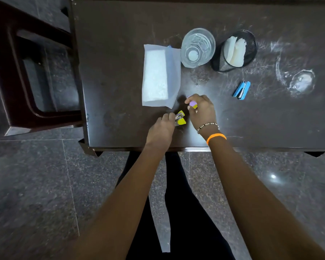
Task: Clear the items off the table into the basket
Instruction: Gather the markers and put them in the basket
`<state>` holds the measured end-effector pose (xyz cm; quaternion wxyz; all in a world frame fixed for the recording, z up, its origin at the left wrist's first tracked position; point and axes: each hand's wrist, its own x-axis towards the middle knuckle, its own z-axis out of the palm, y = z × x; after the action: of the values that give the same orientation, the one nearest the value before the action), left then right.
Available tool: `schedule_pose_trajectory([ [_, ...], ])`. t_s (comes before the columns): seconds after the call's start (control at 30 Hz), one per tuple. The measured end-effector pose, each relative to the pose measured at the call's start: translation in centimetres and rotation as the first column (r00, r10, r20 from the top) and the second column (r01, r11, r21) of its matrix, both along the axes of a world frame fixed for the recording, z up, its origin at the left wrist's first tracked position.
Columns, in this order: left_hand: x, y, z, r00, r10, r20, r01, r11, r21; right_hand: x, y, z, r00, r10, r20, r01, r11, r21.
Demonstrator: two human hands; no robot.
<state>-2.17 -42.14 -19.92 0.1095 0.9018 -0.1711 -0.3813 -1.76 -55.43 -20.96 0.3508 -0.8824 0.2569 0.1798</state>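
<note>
Dark table [120,81] fills the upper view, scuffed with white marks, and a dark wooden chair [32,72] stands off its left end on the stone floor [36,184]. On the table, a white bag [160,76] lies flat toward the middle, its near corner just beside the hands. Right of it stands a clear glass [198,47], touching or all but touching the bag's far corner, and just beside the glass is the black mesh basket [234,51], tipped toward the camera with white stuff already inside. A blue stapler [241,90] lies alone, nearer than the basket and well apart from the hands. Down at the near edge, the left hand [162,128] has its fingers closed on a yellow stapler [180,120] that sits on the table. The right hand [202,111], bracelet and orange band at the wrist, is curled around a purple stapler [192,104], gripped between thumb and fingers just above the yellow one.
</note>
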Motion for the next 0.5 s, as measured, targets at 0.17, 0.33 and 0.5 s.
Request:
schedule_pose_trajectory([
  [0.17,-0.3,4.8,2.6,0.902,0.429,-0.036,-0.428,0.885,-0.182,1.3,4.1,2.8,0.994,-0.045,0.097,0.036,0.995,0.094],
  [0.33,1.5,12.1,5.8,0.65,0.758,-0.05,-0.717,0.591,-0.369,5.0,11.9,5.6,0.984,0.012,0.178,-0.063,0.957,0.284],
  [0.5,4.9,20.8,8.9,0.393,0.919,0.023,-0.788,0.349,-0.506,9.4,21.0,8.0,0.953,0.194,0.233,-0.271,0.89,0.366],
])
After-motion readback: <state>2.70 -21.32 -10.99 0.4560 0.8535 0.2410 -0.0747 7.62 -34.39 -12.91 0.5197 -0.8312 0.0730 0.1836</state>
